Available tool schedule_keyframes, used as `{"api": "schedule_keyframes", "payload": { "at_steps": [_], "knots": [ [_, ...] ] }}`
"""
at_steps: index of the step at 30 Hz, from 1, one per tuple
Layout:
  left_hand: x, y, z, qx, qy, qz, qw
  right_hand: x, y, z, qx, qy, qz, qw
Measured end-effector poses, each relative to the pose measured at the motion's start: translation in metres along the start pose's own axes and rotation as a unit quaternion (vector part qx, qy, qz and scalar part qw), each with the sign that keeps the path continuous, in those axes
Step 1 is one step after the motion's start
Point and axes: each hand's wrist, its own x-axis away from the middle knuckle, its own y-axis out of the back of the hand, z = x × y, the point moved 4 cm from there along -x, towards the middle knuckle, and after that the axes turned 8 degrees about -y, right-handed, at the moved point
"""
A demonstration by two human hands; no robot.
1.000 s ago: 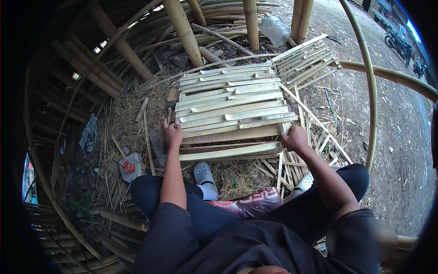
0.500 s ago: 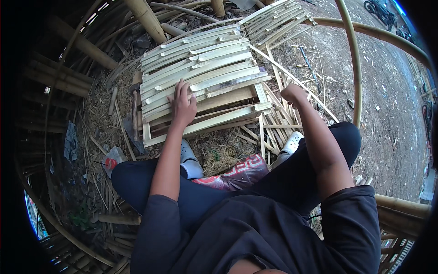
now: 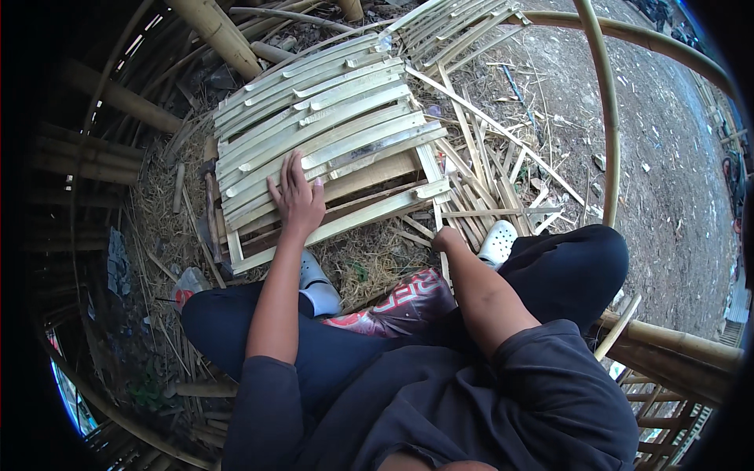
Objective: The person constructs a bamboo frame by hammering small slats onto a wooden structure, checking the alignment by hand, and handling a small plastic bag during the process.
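Left hand point(image 3: 296, 198) spread flat, fingers open, on pale split-bamboo slat panel point(image 3: 322, 137) lying directly beneath and beyond palm; right hand point(image 3: 445, 238) closed around thin bamboo strip point(image 3: 438, 212) beside panel's near corner.

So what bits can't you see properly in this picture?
- Head view: the right hand is curled low beside the flat panel of pale split bamboo slats; its fingers are tucked out of sight, so its grip cannot be told.
- The left hand lies flat, covering the slats beneath.
- The grey clog shoe is partly behind the left forearm.
- The picture's dark rim swallows the stacked bamboo poles at left.
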Motion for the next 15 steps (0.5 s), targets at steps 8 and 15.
{"api": "schedule_keyframes", "payload": {
  "at_steps": [8,15],
  "knots": [
    [-0.003,0.002,-0.004,-0.016,-0.001,0.016,1.0,0.001,0.094,-0.006,-0.135,-0.091,-0.261,0.951],
    [-0.008,-0.001,-0.008,-0.019,-0.006,0.026,0.999,-0.058,0.134,-0.056,-0.015,-0.006,-0.271,0.963]
  ]
}}
